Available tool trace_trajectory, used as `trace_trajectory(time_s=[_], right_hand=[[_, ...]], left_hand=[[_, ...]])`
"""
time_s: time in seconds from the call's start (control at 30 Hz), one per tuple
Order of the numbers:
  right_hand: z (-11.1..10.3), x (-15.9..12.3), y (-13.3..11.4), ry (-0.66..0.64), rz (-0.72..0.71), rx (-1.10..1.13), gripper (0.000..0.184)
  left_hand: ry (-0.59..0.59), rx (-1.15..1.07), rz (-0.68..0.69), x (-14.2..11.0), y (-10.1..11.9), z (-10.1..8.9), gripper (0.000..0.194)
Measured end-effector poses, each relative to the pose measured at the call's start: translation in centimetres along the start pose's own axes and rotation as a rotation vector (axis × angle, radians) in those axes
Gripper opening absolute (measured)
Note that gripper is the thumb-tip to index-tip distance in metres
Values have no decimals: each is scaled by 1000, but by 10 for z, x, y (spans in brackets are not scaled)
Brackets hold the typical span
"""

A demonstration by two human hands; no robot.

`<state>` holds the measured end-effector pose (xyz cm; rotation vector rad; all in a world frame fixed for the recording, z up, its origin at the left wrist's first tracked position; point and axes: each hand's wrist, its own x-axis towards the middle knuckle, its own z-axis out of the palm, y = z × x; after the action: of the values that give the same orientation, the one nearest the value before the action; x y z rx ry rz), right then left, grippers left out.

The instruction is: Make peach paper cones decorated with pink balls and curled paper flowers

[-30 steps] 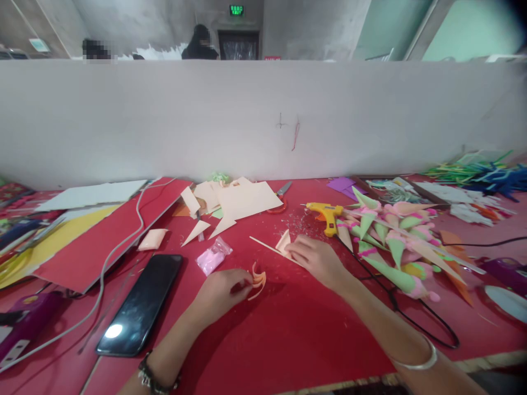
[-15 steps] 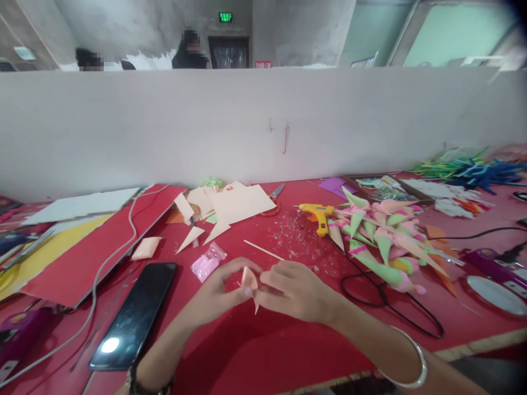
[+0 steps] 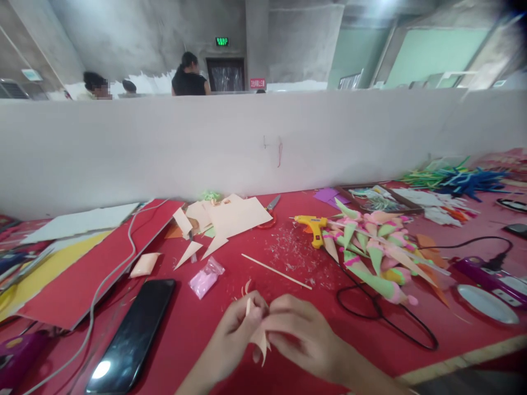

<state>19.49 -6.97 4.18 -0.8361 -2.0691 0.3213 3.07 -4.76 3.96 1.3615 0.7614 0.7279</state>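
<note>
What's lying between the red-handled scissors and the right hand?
In the head view, a thin pale stick and scattered scraps lie between scissors and right hand.

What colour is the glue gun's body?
Yellow; the glue gun shows best in the head view.

Craft workshop: yellow pistol-shaped glue gun [image 3: 316,226], heaped green-and-pink cone pieces [image 3: 374,255] at right; far side, bare grey wall [image 3: 135,38], lit green exit sign [image 3: 222,41].

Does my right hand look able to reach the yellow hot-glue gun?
Probably yes: only a thin stick and small scraps lie between the right hand and the yellow hot-glue gun, though that hand is busy with the peach piece.
</note>
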Motion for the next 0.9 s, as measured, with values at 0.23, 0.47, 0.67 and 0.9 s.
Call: trace_trajectory(time_s=[0.23,0.47,0.67,0.9], right_hand=[[-80,-53,73,50,636,-856,22],[-96,-81,92,-231,747,-1169,31],[-101,-72,86,-176,721,-927,23],[-116,-62,67,74,706,-625,30]], left_hand=[[207,-132,-68,-12,-1,-13,40],[464,-121,-141,-39,-5,-21,46],[580,-141,-174,-40,0,-18,46],[602,-183,-164,-33,3,-19,47]])
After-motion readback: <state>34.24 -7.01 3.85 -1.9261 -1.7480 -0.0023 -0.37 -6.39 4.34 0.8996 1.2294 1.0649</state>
